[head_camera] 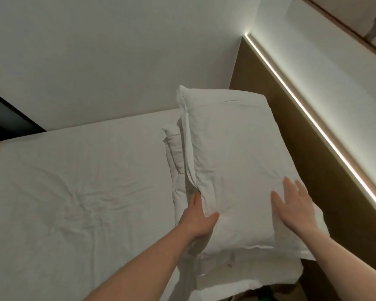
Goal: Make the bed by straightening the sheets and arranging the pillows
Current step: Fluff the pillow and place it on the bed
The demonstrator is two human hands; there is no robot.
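A plain white wall (100,51) filled the 11 o'clock part of the view, and a brown headboard panel (326,170) ran along the 3 o'clock side, topped by a glowing light strip (313,120). Below them lay the bed, its white sheet (63,203) wrinkled toward 8 o'clock, with creases fanning out from one bunched spot. At the centre, against the headboard panel, the top pillow (232,161) lay on a lower pillow (178,170), whose edge showed at the top one's 9 o'clock side. The left hand (199,218) gripped the top pillow's near-left edge, thumb on the upper face and fingers curled under the loose flap of the case (how far under could not be seen). The right hand (293,205) lay flat and spread on the pillow's near-right corner, fingers apart, pointing toward 12 o'clock. Both bare forearms entered from 6 o'clock. More white fabric (248,272) lay folded beneath the pillows at the near edge.
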